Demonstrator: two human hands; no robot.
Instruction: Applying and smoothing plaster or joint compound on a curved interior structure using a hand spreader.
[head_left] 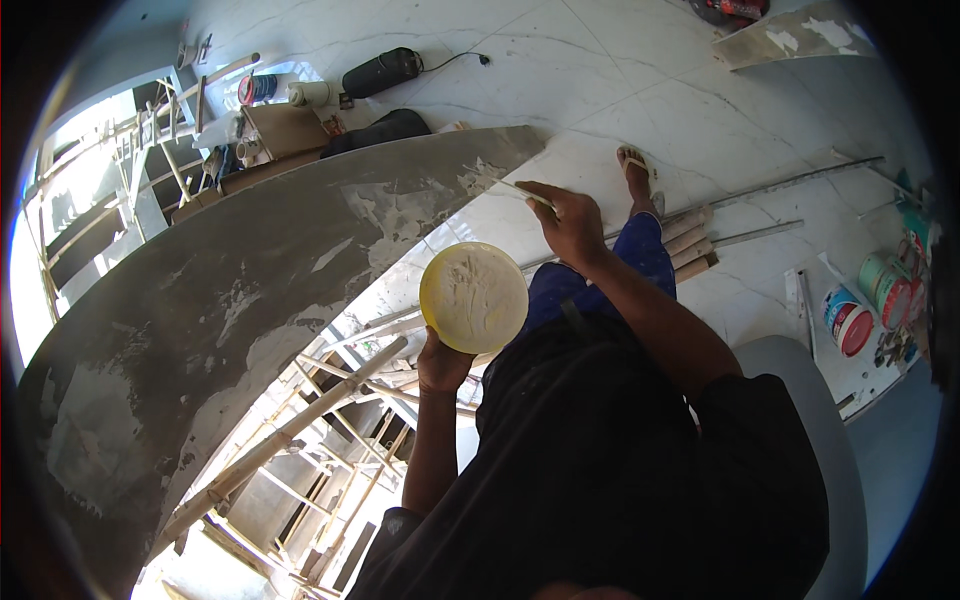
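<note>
My left hand (441, 362) is closed on the side and underside of a round yellow container (474, 297) holding pale, streaked paste. Above and to its right, my right hand (572, 225) grips a thin flat scraper (528, 192), its tip at the edge of a curved grey plastered ledge (250, 260) beside a pale patch. Whether the tip touches the surface I cannot tell. Uneven whitish smears mark much of the ledge.
Beyond the ledge's left and below are bamboo scaffold poles (285, 430) over a drop. A black cylinder (381, 73), cardboard (285, 135) and tubs lie behind. Long bars (760, 235) and paint buckets (850, 325) are on the marble floor (620, 70) at right.
</note>
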